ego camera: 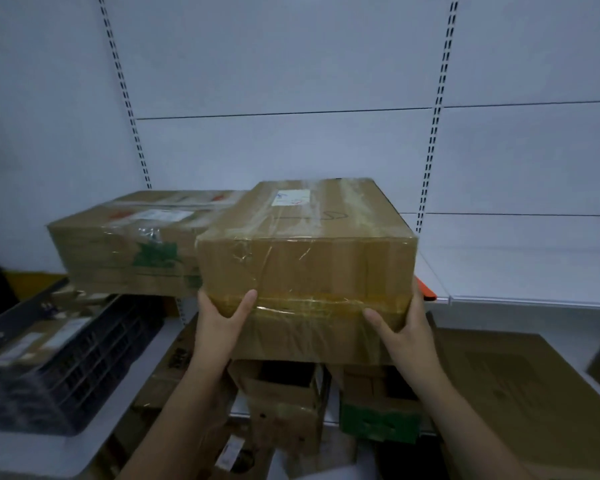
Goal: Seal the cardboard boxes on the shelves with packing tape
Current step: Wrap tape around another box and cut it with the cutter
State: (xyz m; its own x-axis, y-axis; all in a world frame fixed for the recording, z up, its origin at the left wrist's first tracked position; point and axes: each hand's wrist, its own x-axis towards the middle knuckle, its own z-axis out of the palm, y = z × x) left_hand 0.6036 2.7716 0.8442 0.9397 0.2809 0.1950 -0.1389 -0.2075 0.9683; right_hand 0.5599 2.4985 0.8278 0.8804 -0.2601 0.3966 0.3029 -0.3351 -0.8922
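Both hands grip the taped cardboard box (305,258) at its lower front corners: the left hand (220,318) wraps the left corner with its thumb lying across the front face, and the right hand (400,323) wraps the right corner, thumb likewise on the front. Behind everything stands the white slotted back panel (291,81) of the shelving. Lower right lies a large flat sheet of cardboard (513,393), and at the lower left sits a dark plastic crate (59,368) holding papers. A second cardboard box (125,244), with green print and a white label, rests on the upper shelf just left of the held box and appears to touch it. The held box itself is at upper-shelf level, wrapped in clear and yellowish tape, with a small white label (288,197) on top. Under it stand smaller open cartons (284,396), one beside a green box (378,420). A thin orange object (425,289) shows by the right wrist; what it is cannot be told.
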